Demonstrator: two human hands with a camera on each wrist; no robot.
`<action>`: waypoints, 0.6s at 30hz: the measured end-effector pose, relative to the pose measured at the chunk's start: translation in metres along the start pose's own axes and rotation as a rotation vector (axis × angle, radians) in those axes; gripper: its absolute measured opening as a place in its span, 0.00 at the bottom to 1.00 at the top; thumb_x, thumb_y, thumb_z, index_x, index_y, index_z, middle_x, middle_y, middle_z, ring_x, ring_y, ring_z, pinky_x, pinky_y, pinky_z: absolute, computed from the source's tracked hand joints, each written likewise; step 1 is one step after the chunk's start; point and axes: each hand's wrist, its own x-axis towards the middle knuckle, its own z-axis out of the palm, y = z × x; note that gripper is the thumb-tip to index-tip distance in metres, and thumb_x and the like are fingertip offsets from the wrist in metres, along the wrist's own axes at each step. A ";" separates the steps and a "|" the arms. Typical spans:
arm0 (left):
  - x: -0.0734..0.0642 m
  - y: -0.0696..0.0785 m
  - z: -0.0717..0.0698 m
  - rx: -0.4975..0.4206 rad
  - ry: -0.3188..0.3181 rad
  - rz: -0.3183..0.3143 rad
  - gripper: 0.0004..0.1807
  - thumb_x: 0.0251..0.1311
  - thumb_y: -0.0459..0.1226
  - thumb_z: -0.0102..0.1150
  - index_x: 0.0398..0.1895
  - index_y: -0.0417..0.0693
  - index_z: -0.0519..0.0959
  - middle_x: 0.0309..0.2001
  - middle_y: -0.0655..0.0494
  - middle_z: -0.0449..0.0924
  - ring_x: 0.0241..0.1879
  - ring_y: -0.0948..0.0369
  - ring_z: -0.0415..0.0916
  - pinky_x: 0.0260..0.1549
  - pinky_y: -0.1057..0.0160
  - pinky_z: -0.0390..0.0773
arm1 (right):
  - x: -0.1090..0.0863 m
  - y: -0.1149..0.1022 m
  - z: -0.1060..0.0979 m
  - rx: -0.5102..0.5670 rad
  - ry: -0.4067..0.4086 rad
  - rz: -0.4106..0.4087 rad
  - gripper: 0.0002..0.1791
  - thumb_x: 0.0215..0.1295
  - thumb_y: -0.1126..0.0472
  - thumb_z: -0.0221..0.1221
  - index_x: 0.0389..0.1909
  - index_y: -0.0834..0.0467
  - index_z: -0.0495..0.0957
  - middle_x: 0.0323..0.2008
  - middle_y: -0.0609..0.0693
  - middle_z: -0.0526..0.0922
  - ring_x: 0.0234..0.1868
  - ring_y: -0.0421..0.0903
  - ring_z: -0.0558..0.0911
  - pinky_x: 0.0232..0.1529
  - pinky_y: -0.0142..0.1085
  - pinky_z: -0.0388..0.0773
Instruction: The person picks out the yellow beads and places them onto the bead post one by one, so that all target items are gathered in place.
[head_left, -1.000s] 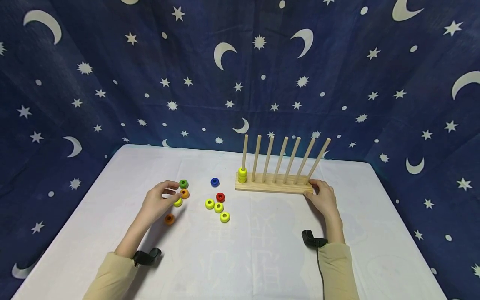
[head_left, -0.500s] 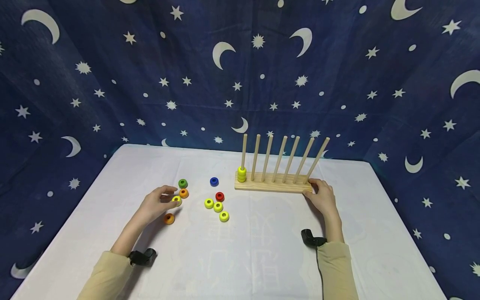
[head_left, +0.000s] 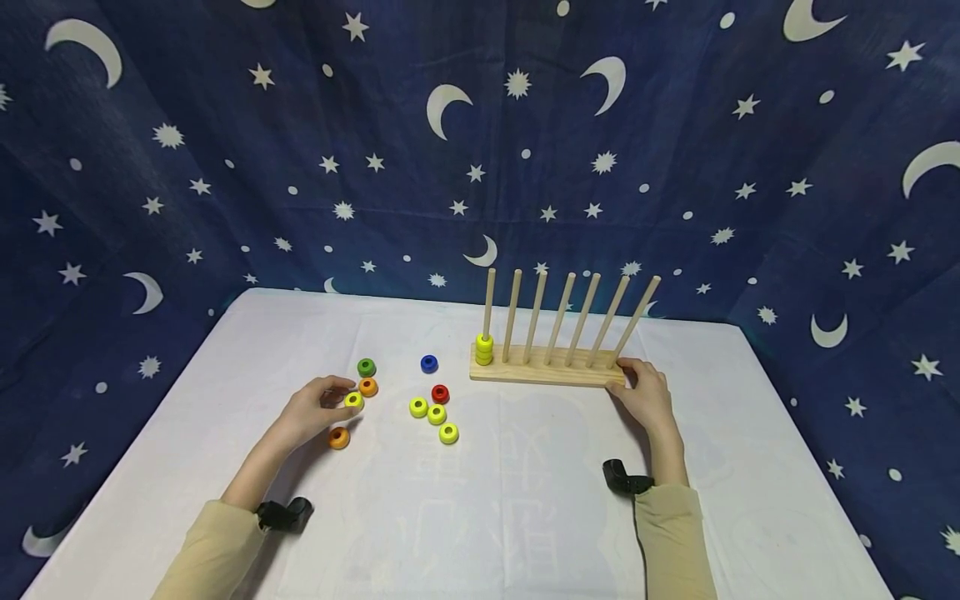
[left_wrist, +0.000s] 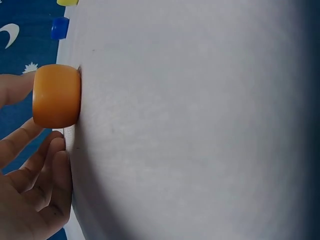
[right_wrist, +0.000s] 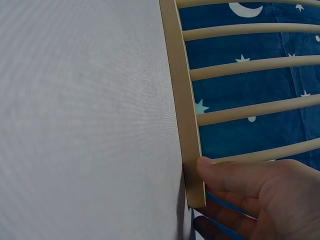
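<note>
My left hand (head_left: pixel 311 410) has its thumb and fingertips about a yellow bead (head_left: pixel 354 402) lying on the white table, seemingly pinching it. In the left wrist view an orange bead (left_wrist: pixel 57 96) stands in front of the fingertips and hides that contact. The same orange bead (head_left: pixel 339 437) is just nearer than the hand in the head view. With my right hand (head_left: pixel 647 396) I hold the right end of a wooden peg stand (head_left: pixel 540 377), thumb (right_wrist: pixel 225 176) on its front edge. Yellow beads (head_left: pixel 484 350) are stacked on the leftmost peg; the other pegs are bare.
Beyond the left fingertips lie another orange bead (head_left: pixel 368 387) and a green bead (head_left: pixel 366 367). Midway sit a blue bead (head_left: pixel 429 363), a red bead (head_left: pixel 440 394) and loose yellow beads (head_left: pixel 437 414). A starry blue cloth (head_left: pixel 525 192) hangs behind the table.
My left hand has drawn back slightly from the green and orange beads, its fingertips coming around the yellow bead. The right hand and the peg stand have stayed put.
</note>
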 end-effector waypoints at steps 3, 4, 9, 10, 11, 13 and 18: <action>0.001 -0.001 0.000 -0.002 -0.003 -0.005 0.26 0.56 0.39 0.64 0.57 0.38 0.74 0.56 0.37 0.71 0.54 0.45 0.71 0.53 0.47 0.73 | 0.000 0.000 0.000 0.000 -0.004 0.002 0.31 0.62 0.58 0.60 0.64 0.66 0.66 0.63 0.68 0.68 0.65 0.65 0.62 0.66 0.61 0.56; 0.001 -0.002 0.001 -0.001 -0.003 -0.005 0.25 0.56 0.39 0.64 0.57 0.39 0.74 0.55 0.38 0.71 0.54 0.45 0.71 0.53 0.47 0.73 | 0.000 0.000 0.000 0.000 -0.005 0.003 0.31 0.62 0.58 0.60 0.64 0.66 0.66 0.63 0.68 0.68 0.65 0.65 0.62 0.66 0.61 0.56; 0.001 -0.002 0.002 -0.002 -0.006 0.003 0.24 0.56 0.37 0.64 0.55 0.38 0.76 0.53 0.39 0.71 0.53 0.45 0.70 0.51 0.47 0.73 | 0.000 0.001 0.001 0.000 -0.006 0.007 0.31 0.62 0.58 0.60 0.65 0.66 0.66 0.64 0.68 0.67 0.65 0.65 0.61 0.66 0.61 0.56; 0.001 -0.002 0.002 -0.002 -0.007 0.006 0.23 0.56 0.37 0.64 0.55 0.38 0.76 0.53 0.38 0.71 0.53 0.45 0.70 0.51 0.47 0.73 | 0.000 0.001 0.001 0.001 -0.006 0.007 0.31 0.62 0.58 0.60 0.65 0.66 0.66 0.64 0.68 0.67 0.65 0.65 0.61 0.66 0.61 0.55; 0.001 -0.003 0.002 -0.001 -0.007 0.008 0.23 0.56 0.37 0.64 0.55 0.38 0.76 0.53 0.38 0.71 0.52 0.45 0.70 0.51 0.47 0.73 | 0.000 0.002 0.001 0.002 -0.006 0.007 0.31 0.62 0.58 0.60 0.65 0.66 0.66 0.64 0.68 0.67 0.66 0.65 0.61 0.67 0.61 0.55; 0.001 -0.003 0.002 0.000 -0.003 0.008 0.23 0.56 0.36 0.64 0.55 0.38 0.76 0.53 0.38 0.71 0.52 0.45 0.70 0.51 0.47 0.73 | 0.000 0.002 0.001 0.003 -0.006 0.005 0.31 0.62 0.58 0.59 0.65 0.66 0.66 0.64 0.68 0.67 0.66 0.65 0.61 0.66 0.61 0.55; 0.002 -0.005 0.003 0.008 0.007 0.019 0.22 0.56 0.36 0.64 0.54 0.37 0.77 0.52 0.38 0.71 0.51 0.45 0.71 0.50 0.47 0.73 | 0.000 0.002 0.001 0.004 -0.004 0.000 0.31 0.62 0.59 0.60 0.64 0.66 0.66 0.64 0.68 0.67 0.65 0.66 0.61 0.66 0.61 0.56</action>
